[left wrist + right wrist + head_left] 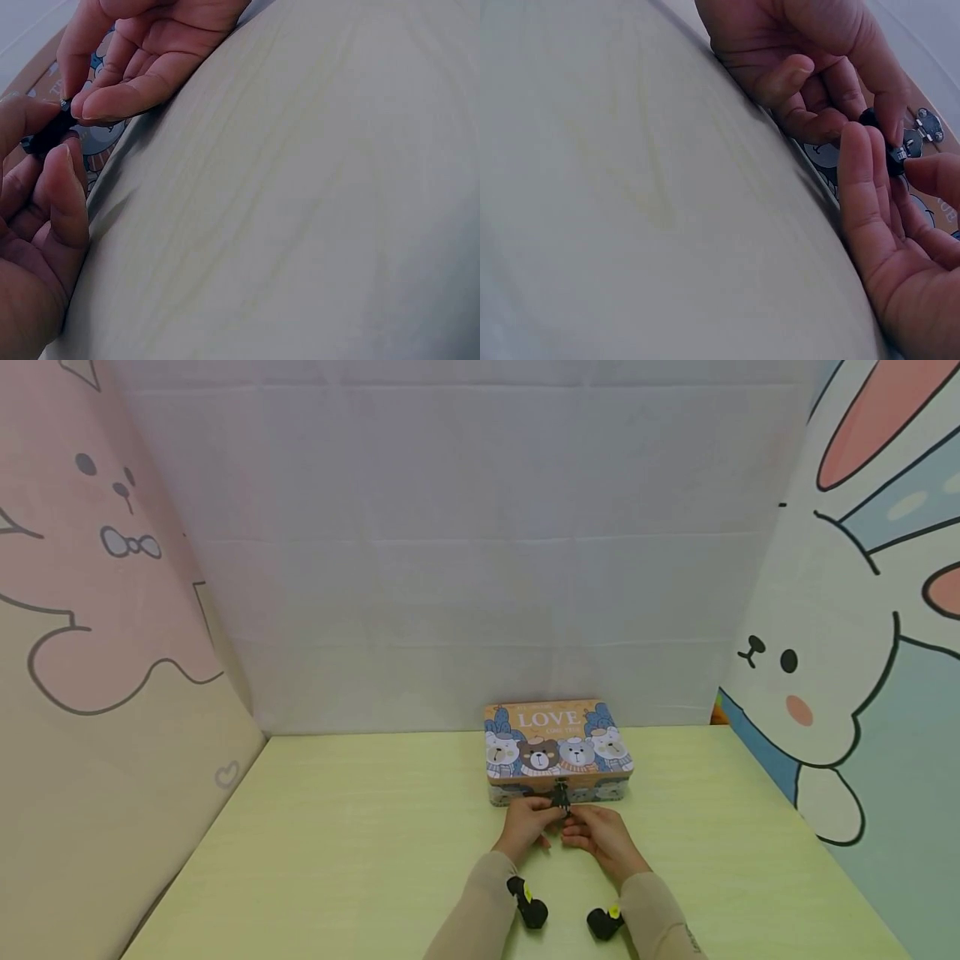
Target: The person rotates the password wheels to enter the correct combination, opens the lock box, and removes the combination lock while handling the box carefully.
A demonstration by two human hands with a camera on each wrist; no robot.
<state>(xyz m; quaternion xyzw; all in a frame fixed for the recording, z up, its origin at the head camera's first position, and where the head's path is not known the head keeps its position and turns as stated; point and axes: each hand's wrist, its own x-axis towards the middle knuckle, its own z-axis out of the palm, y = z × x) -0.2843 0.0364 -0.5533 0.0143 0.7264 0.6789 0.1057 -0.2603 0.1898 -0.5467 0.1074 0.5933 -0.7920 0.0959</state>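
Observation:
A tin box (558, 739) with bear pictures and the word LOVE sits near the back of the table, its lid down. A small black padlock (895, 156) with tiny digits is at the metal clasp (930, 125) on the box's front. My left hand (525, 827) pinches the padlock from the left with thumb and fingers. From the other side my right hand (603, 839) pinches it too, thumb tip at the digits. In the left wrist view both hands meet around the dark padlock (49, 131), and fingers hide part of it.
The pale yellow-green table (337, 835) spreads out on both sides of the box. A white cloth backdrop (465, 552) stands right behind it. Cartoon-printed panels (840, 693) flank the table. Black devices (531, 910) are strapped at the wrists.

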